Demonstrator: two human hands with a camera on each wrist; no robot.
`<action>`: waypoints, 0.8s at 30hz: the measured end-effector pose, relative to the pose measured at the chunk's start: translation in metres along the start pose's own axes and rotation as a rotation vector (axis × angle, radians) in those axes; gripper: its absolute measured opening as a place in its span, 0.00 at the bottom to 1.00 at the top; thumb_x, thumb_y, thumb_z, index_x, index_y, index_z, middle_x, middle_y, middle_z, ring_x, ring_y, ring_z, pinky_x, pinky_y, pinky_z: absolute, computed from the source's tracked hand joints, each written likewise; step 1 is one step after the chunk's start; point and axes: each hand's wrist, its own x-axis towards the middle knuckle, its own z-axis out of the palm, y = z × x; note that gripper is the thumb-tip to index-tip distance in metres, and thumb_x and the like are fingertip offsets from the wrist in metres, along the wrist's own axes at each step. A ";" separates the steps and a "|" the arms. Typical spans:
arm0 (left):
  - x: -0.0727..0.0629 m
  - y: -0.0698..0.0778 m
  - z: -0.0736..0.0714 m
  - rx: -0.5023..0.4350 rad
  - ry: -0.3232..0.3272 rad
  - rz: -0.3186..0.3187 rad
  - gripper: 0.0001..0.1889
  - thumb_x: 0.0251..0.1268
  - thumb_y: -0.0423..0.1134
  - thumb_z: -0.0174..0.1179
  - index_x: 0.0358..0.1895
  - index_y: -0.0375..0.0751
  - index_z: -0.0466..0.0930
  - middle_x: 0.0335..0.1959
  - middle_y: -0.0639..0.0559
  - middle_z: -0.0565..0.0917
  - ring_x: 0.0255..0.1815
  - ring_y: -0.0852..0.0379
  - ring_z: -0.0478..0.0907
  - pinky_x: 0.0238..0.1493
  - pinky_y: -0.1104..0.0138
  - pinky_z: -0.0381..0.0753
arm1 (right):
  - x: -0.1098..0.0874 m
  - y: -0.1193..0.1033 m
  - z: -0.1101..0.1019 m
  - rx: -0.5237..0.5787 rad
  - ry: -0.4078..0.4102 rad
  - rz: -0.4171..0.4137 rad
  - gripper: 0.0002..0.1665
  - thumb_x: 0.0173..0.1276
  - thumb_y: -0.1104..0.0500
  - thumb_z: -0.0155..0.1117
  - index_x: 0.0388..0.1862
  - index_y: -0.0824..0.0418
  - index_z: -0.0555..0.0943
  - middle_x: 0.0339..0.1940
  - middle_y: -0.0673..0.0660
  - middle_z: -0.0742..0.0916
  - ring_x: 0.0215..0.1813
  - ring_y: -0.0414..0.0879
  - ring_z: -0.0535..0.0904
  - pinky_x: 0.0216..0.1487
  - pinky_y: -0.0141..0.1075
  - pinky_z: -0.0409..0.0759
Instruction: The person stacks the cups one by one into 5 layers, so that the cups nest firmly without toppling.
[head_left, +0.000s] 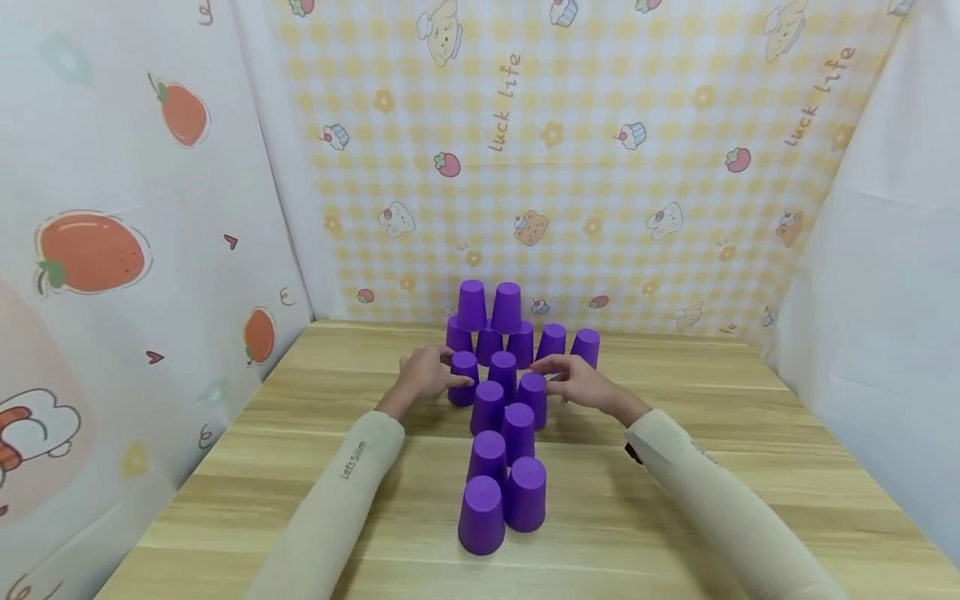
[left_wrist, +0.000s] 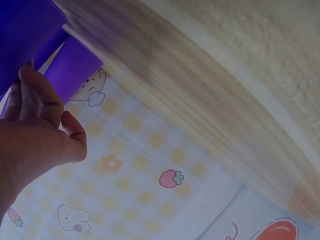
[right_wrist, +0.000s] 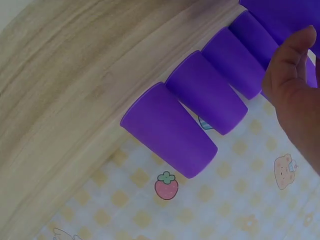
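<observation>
Upside-down purple cups stand on a wooden table. My left hand (head_left: 429,372) grips a purple cup (head_left: 465,392) at the left of the middle row, thumb in front and fingers behind. In the left wrist view, the fingers of that hand (left_wrist: 37,122) bend against a cup (left_wrist: 27,32). My right hand (head_left: 585,383) holds another purple cup (head_left: 532,404) at that row's right end, with thumb and fingertips at its side. Between them stands a third cup (head_left: 502,375). The right wrist view shows the right hand (right_wrist: 295,85) beside a cup, its contact partly hidden.
Behind, two cups (head_left: 472,307) sit on top of a back row that runs right to an end cup (head_left: 586,346). Nearer me, more cups (head_left: 482,517) form a staggered line. A checked cloth (head_left: 570,192) hangs behind the wooden table (head_left: 675,417).
</observation>
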 end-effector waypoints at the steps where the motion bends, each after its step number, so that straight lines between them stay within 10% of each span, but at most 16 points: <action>1: 0.000 0.000 0.000 -0.002 0.001 -0.001 0.26 0.44 0.57 0.78 0.45 0.48 0.85 0.42 0.57 0.88 0.51 0.51 0.80 0.57 0.48 0.61 | 0.000 0.001 0.001 0.000 -0.002 -0.005 0.25 0.66 0.65 0.62 0.62 0.71 0.75 0.57 0.69 0.82 0.43 0.54 0.85 0.33 0.50 0.82; 13: -0.004 -0.002 0.002 -0.002 -0.007 -0.005 0.26 0.44 0.57 0.78 0.45 0.48 0.85 0.43 0.57 0.88 0.51 0.51 0.80 0.55 0.49 0.62 | -0.001 0.016 0.012 0.099 0.001 -0.037 0.28 0.61 0.69 0.70 0.61 0.72 0.76 0.55 0.69 0.82 0.49 0.62 0.84 0.45 0.43 0.84; 24: -0.003 0.000 0.001 0.007 -0.013 -0.018 0.28 0.44 0.58 0.77 0.48 0.47 0.84 0.45 0.56 0.87 0.52 0.50 0.80 0.56 0.50 0.63 | 0.003 0.005 -0.004 -0.008 0.262 0.004 0.29 0.62 0.60 0.73 0.60 0.68 0.77 0.46 0.66 0.83 0.37 0.52 0.83 0.32 0.36 0.80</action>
